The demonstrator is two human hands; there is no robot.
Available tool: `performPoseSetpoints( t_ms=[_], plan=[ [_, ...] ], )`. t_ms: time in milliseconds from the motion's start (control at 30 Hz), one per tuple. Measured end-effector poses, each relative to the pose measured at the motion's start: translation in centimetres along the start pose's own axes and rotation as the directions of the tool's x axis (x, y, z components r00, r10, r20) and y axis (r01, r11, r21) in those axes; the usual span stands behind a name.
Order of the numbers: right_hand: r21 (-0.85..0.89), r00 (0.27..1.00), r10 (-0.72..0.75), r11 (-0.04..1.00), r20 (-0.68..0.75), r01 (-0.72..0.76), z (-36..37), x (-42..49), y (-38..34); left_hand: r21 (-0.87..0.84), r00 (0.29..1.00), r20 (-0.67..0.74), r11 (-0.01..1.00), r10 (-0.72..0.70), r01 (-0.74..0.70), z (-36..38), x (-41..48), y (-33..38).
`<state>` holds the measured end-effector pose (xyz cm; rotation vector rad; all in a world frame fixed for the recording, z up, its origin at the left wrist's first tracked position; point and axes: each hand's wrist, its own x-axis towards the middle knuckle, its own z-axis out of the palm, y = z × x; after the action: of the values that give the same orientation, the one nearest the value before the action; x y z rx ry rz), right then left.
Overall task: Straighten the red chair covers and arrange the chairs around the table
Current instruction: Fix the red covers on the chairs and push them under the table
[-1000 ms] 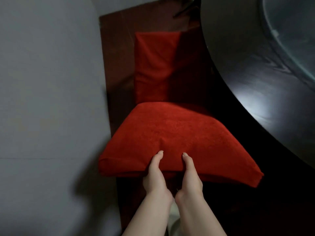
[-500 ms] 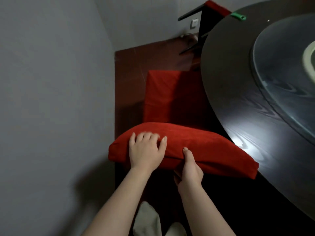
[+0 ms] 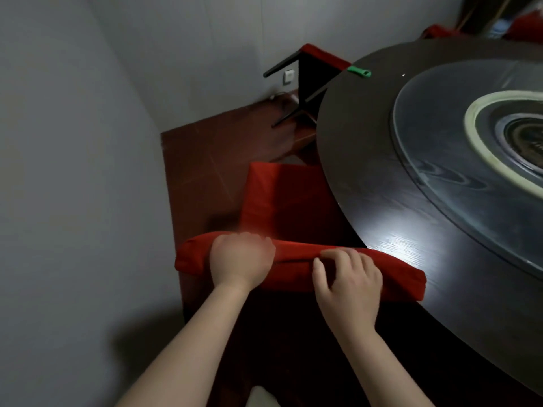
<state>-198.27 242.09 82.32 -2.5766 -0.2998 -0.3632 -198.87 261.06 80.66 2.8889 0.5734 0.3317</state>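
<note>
A chair in a red cover (image 3: 293, 261) stands in front of me, its seat (image 3: 279, 198) pushed partly under the round dark table (image 3: 367, 186). I look down on the padded top of its backrest. My left hand (image 3: 241, 262) grips the left part of that top, fingers curled over the far side. My right hand (image 3: 349, 286) holds the right part, fingers bent onto the cloth and thumb on the near side. The backrest's right end touches the table's edge.
A grey wall runs close on the left. A second red-covered chair (image 3: 320, 58) leans tilted against the table's far edge, legs in the air. A green clip-like object (image 3: 359, 71) lies near it. A glass turntable (image 3: 440, 142) covers the table's middle. More red shapes (image 3: 437, 30) show far right.
Both hands came up from the cover's lower edge onto the top of the backrest, the left first, then the right. My view lifted and shows more of the table.
</note>
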Motion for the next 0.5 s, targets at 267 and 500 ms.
performPoseSetpoints(
  t_ms=[267,500],
  plan=[
    [-0.271,0.972,-0.034,0.958,0.233,0.098,4.7,6.8,-2.2,-0.016,0.996,0.051,0.997,0.072,-0.071,-0.1,5.1,-1.0],
    [-0.320,0.972,0.081,0.947,0.220,-0.007,5.9,9.7,-3.5,-0.070,0.989,0.048,0.988,0.140,-0.137,0.4,10.0,-1.4]
  ],
)
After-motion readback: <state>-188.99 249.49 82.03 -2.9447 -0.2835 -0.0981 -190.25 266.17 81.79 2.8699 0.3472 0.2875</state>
